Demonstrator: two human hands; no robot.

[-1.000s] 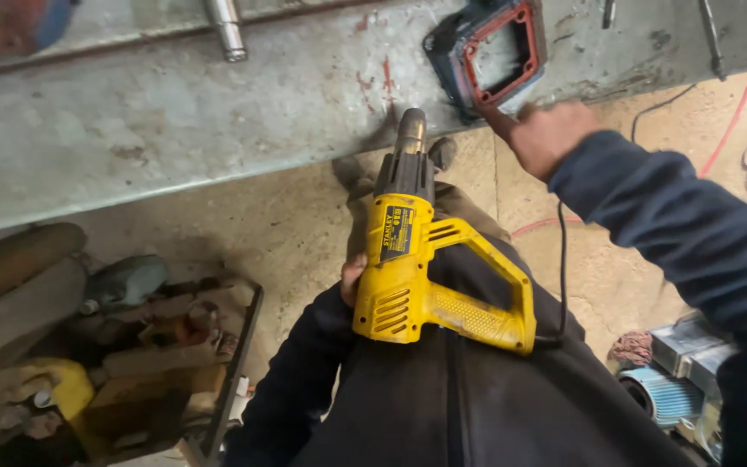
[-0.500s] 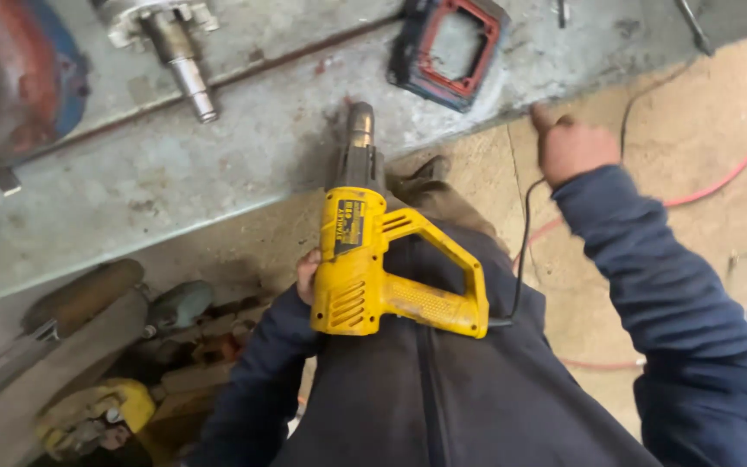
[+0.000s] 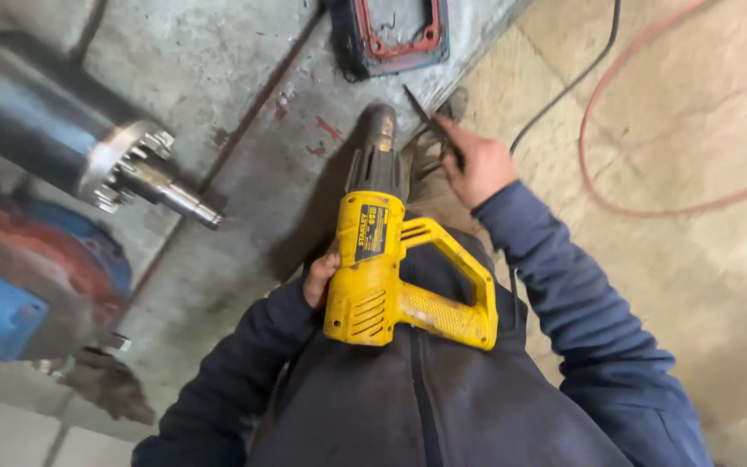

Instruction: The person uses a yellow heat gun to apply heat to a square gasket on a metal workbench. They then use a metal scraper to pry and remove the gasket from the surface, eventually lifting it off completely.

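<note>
Broadly, I see the grey metal surface [image 3: 218,104] filling the upper left and centre of the frame, scuffed and marked with red paint flecks, with bare concrete floor [image 3: 667,285] taking the right side. At the left edge lies a large motor body [image 3: 19,285], blue and rusty red, and above it a dark cylinder with a silver flange and shaft [image 3: 144,177] that points toward the centre. My dark jacket fills the bottom of the frame.

Against my chest, just below centre, rests the yellow heat gun [image 3: 391,277], its grey nozzle aimed up the frame toward the surface's edge and its loop handle toward the right. My left hand [image 3: 320,278] is curled around the gun's left side; only the knuckles and fingertips show, closed on the yellow body.

At the top centre a blue cover plate with a red gasket [image 3: 395,30] lies on the surface. A red hose [image 3: 616,190] and a black cable [image 3: 564,91] loop over the floor at the upper right.

My right hand [image 3: 475,164], right of centre, is closed narrowly, the fingers pinched around a thin dark tool [image 3: 425,117] whose tip slants up-left to the surface's edge, just beside the nozzle.
</note>
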